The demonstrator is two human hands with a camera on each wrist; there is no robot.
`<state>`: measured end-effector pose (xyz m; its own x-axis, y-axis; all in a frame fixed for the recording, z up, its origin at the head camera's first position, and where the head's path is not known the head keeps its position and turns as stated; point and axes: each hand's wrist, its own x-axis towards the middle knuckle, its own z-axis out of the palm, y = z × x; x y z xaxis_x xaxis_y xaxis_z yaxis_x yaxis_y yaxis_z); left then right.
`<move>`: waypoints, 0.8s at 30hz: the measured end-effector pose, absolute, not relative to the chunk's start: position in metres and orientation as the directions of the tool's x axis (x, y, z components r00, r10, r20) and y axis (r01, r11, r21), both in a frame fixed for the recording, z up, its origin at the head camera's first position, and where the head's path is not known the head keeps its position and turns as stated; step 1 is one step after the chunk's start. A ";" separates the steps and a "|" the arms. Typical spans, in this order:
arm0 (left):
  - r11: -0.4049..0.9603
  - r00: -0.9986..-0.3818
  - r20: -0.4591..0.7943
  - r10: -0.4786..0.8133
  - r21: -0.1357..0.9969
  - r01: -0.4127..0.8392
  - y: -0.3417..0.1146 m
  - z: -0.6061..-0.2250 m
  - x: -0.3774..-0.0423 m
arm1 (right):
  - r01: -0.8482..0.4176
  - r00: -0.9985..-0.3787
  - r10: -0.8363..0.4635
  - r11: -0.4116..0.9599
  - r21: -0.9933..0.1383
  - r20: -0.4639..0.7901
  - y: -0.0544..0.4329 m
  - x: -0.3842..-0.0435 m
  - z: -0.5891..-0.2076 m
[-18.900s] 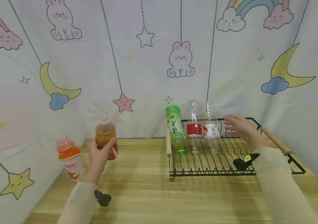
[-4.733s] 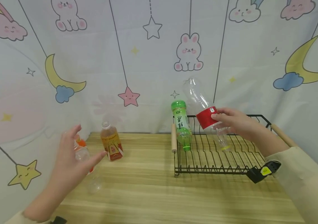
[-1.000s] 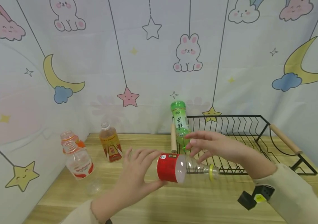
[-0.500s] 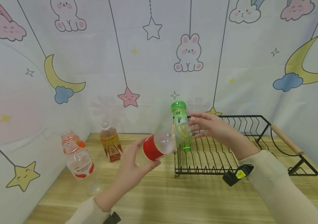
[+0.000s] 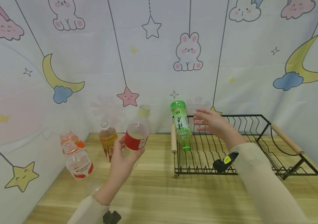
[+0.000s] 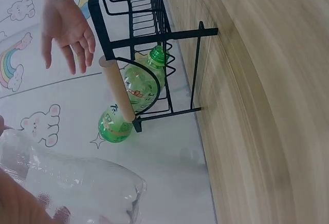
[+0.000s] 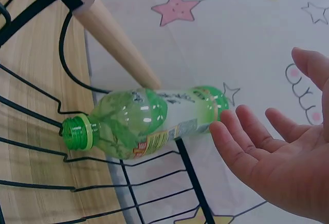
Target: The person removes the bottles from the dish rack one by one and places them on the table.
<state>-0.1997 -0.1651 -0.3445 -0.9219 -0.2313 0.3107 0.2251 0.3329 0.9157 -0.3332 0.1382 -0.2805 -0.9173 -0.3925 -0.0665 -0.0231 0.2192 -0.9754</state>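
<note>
My left hand (image 5: pixel 122 163) grips the lower part of a clear plastic bottle (image 5: pixel 137 129) with a red label. The bottle is raised, mouth up and leaning slightly right, partly in front of an amber bottle (image 5: pixel 107 140). In the left wrist view, the clear bottle (image 6: pixel 82 183) fills the lower left corner. My right hand (image 5: pixel 213 124) hovers over the wire rack (image 5: pixel 203 173) with fingers extended and nothing held. Nearest to it, a green bottle (image 5: pixel 180 121) leans upside down in the rack; the right wrist view shows that green bottle (image 7: pixel 128 121) beside my fingertips (image 7: pixel 218 131).
Left on the wooden table (image 5: pixel 153 199) stand a clear bottle (image 5: pixel 79 165) with a white and red label and, behind it, an orange bottle (image 5: pixel 80 144). The rack has wooden handles (image 5: pixel 286 139) at both ends. A printed cloth (image 5: pixel 153 68) hangs behind.
Both clear bottles have left the rack; one now stands at the left. The red-labelled one passed from right hand to left, and has since swung mouth up and leftward. The right hand rose.
</note>
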 end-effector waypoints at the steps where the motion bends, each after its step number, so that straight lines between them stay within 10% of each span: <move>1: 0.323 -0.920 0.308 -0.243 0.920 0.223 -0.166 -0.346 -0.201 | -0.014 -0.918 -0.389 0.215 -0.977 -0.072 0.138 -0.336 -0.282; 24: 0.087 -0.889 0.179 -0.422 0.984 0.156 -0.182 -0.376 -0.216 | 0.189 -0.926 -0.299 0.161 -0.969 -0.230 0.124 -0.362 -0.322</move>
<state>-0.2160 -0.1815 -0.3757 -0.8888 -0.4221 0.1787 0.1564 0.0872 0.9838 -0.3618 0.1238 -0.3219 -0.9260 -0.2993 -0.2302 0.1890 0.1606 -0.9688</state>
